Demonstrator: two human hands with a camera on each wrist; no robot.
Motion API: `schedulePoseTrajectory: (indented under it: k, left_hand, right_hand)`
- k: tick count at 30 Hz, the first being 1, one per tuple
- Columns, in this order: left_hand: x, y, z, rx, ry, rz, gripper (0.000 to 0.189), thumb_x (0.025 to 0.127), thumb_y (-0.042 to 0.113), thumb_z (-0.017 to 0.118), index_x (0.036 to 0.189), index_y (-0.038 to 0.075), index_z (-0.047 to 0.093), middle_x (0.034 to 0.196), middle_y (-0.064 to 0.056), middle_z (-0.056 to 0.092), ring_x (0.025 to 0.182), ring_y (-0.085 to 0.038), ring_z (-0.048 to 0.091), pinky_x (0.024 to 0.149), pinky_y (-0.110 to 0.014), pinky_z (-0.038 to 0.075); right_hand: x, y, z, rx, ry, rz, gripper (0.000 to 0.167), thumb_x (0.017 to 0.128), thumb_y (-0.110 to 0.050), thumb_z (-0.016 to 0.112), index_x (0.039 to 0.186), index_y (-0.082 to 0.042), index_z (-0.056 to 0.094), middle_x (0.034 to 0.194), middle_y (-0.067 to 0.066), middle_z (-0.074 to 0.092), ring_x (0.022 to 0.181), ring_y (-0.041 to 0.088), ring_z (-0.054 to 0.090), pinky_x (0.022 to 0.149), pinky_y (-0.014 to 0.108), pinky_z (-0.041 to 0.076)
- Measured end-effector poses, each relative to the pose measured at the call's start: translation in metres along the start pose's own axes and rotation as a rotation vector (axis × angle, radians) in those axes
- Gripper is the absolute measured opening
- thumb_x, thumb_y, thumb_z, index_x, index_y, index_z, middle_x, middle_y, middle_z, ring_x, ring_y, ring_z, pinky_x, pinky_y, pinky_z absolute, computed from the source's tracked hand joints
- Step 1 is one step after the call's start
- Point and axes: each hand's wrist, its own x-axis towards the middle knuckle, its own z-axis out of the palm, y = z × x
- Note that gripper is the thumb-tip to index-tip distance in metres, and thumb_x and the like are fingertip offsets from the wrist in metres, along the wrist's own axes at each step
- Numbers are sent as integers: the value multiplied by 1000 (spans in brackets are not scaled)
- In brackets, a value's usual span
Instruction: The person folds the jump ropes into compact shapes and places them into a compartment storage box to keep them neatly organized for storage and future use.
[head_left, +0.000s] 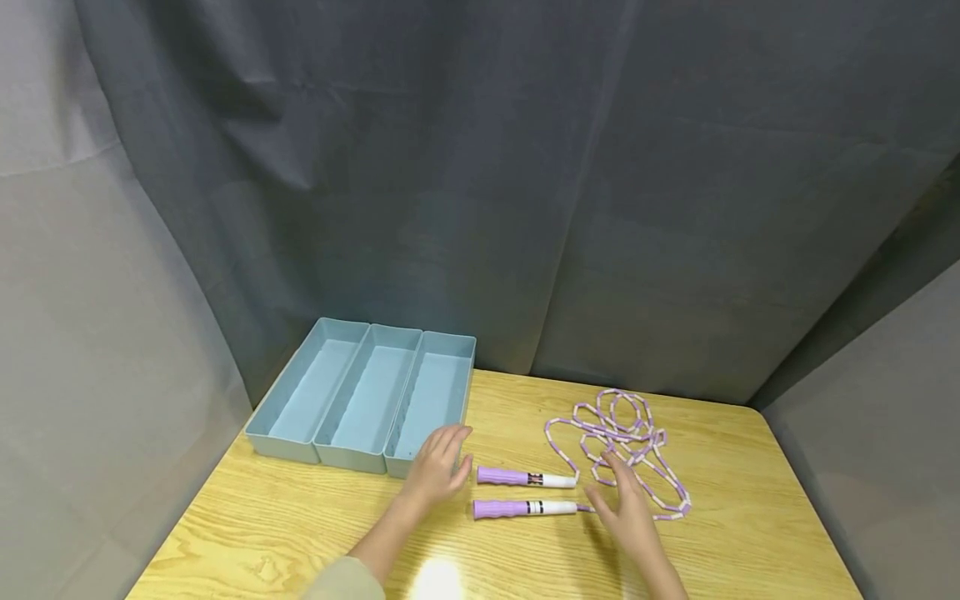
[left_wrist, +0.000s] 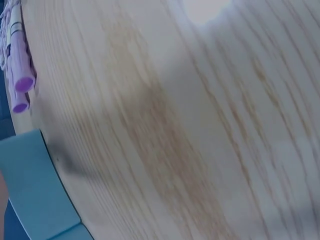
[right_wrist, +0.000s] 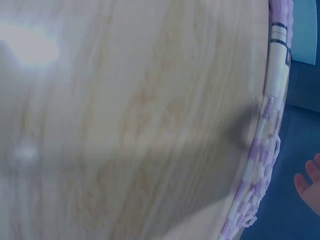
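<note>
A jump rope with a purple-and-white beaded cord (head_left: 637,433) lies loosely tangled on the table. Its two purple-and-white handles, the far one (head_left: 517,477) and the near one (head_left: 517,509), lie side by side, pointing left. My left hand (head_left: 437,467), fingers extended, is between the handle ends and the front corner of the blue bins. Over the near part of the cord is my right hand (head_left: 628,510), thumb and fingers spread, holding nothing. In the left wrist view the purple handle ends (left_wrist: 22,75) show at upper left. Right fingertips (right_wrist: 311,172) appear at the right wrist view's edge.
Three light-blue rectangular bins stand side by side at the table's left: the left (head_left: 281,448), the middle (head_left: 348,458) and the right (head_left: 467,392). Dark grey curtain (head_left: 480,208) hangs behind the wooden table (head_left: 742,500), with lighter fabric at both sides.
</note>
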Motion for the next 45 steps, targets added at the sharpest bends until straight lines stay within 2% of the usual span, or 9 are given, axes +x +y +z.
schedulePoseTrajectory:
  k: [6,9,13,20,26,31,35,40,45]
  left_hand:
    - [2,8,8,29,11,58,41,75,16,62,113,1,56,108,-11,58,101,-25,55,90,-34,48]
    - [3,12,10,26,-8,68,41,75,16,63,113,2,57,107,-10,59,102,-24,55,91,-33,47]
    - [2,18,14,18,-34,85,41,75,16,63,113,2,56,107,-9,58,101,-23,55,92,-32,47]
    - [0,28,22,8,-95,106,37,79,17,62,113,3,57,108,-8,58,102,-21,56,94,-29,46]
    - [-5,38,27,23,-201,65,40,81,17,64,118,6,55,112,-6,57,106,-19,55,95,-28,45]
    - [-7,44,30,-5,-334,31,44,85,18,63,125,8,49,119,-5,54,112,-19,51,99,-29,42]
    - [-7,47,32,-30,-444,-37,44,89,20,58,129,10,45,125,-4,51,117,-19,48,101,-31,39]
    - [-7,46,35,-51,-551,-114,44,91,22,54,133,12,43,129,-3,49,121,-19,45,103,-32,37]
    - [-7,46,36,-106,-592,-169,44,92,22,53,134,13,42,131,-2,49,121,-19,45,103,-33,37]
  right_hand:
    - [-4,0,11,11,-23,7,58,80,-8,68,130,2,40,124,26,46,107,44,48,82,56,48]
    - [-7,-1,15,17,-34,17,57,81,-10,68,130,2,41,125,26,46,109,44,48,84,57,46]
    - [-11,0,20,22,-52,26,57,82,-11,67,131,2,41,128,25,45,116,43,43,94,60,37]
    - [-16,1,29,31,-91,53,58,81,-13,69,131,0,41,128,24,44,118,44,41,95,60,35]
    - [-19,3,36,10,-83,55,57,79,-12,71,128,0,45,126,22,48,117,40,44,96,57,37]
    - [-21,3,38,-2,-99,67,54,80,-13,70,127,0,47,125,22,49,116,40,46,95,55,39]
    - [-22,3,40,-4,-98,61,50,78,-11,71,123,-2,50,120,19,51,108,36,52,91,49,45]
    - [-22,5,46,-41,-43,-32,45,71,-4,76,112,-1,59,107,14,56,92,26,59,80,41,52]
    - [-23,7,50,-99,-12,-109,43,67,-3,79,106,-2,63,103,12,58,90,23,58,77,42,52]
